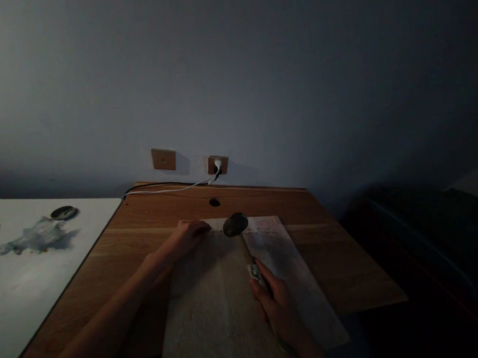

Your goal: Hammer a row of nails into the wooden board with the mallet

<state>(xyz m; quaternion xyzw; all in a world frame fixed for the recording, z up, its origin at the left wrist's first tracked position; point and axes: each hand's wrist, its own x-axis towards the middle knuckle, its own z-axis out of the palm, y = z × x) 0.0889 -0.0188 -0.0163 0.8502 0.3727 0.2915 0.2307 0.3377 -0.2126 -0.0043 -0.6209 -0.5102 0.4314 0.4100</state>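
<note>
My right hand (278,307) is wrapped round the wooden handle of a rubber mallet (235,224) with a dark, rounded head. A pale label shows on the handle just beyond my fingers. The mallet's head is over the far part of a pale wooden board (207,306), which lies on the desk in front of me. At the board's far left corner is my left hand (189,233), its fingers curled in and closed. What they hold, if anything, is hidden. A row of small marks or bits, too small to name, runs along the board's far end.
Beneath the board is a brown wooden desk (140,237) with a round dark hole (214,202). Cables (170,190) run along its back to a wall socket (218,164). To the left, a white table (29,292) bears crumpled plastic (42,235) and a dark oval object (64,213).
</note>
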